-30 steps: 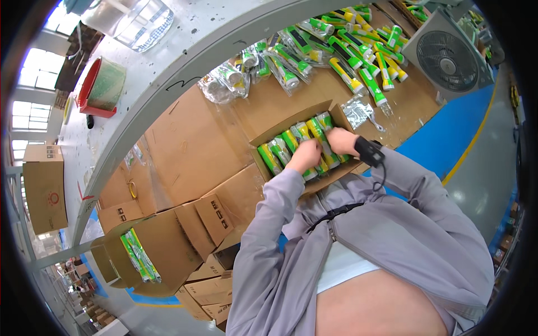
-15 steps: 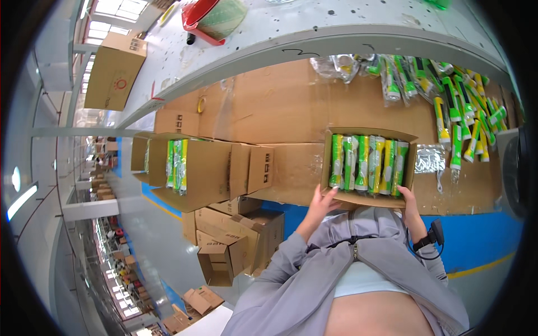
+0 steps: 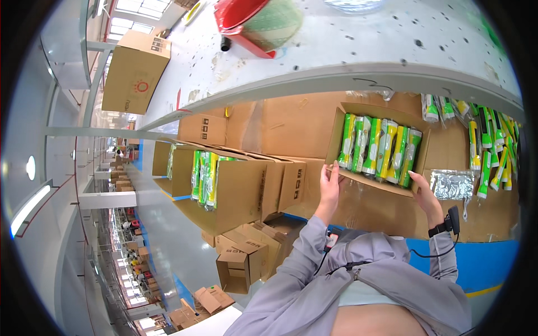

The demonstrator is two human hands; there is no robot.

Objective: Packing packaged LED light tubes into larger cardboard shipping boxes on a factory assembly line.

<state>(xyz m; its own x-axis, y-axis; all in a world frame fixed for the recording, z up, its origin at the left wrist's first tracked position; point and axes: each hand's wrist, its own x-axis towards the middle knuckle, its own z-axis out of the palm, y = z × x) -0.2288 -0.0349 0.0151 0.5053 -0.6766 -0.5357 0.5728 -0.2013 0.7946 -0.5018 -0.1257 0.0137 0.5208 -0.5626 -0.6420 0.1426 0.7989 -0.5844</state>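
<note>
An open cardboard box (image 3: 372, 183) is gripped at its near side by both of my hands. My left hand (image 3: 329, 189) holds the near left corner, with the thumb up along the wall. The near right corner is in my right hand (image 3: 425, 196). Inside stands a row of several green and yellow flashlights (image 3: 371, 147) in clear plastic wrapping. The box is turned slightly, its right end nearer to me. Fingers beneath the box are hidden.
To the left stand open cartons (image 3: 238, 190) with more wrapped flashlights. Loose flashlights (image 3: 493, 145) pile up at the right beside a silvery plastic packet (image 3: 451, 185). A speckled shelf (image 3: 347, 50) with a red tape dispenser (image 3: 244, 22) spans above. Empty cartons (image 3: 238, 263) lie on the floor.
My hands have moved the box farther from me, and it has turned a little. My view has shifted too, so the shelf and the left cartons appear larger.
</note>
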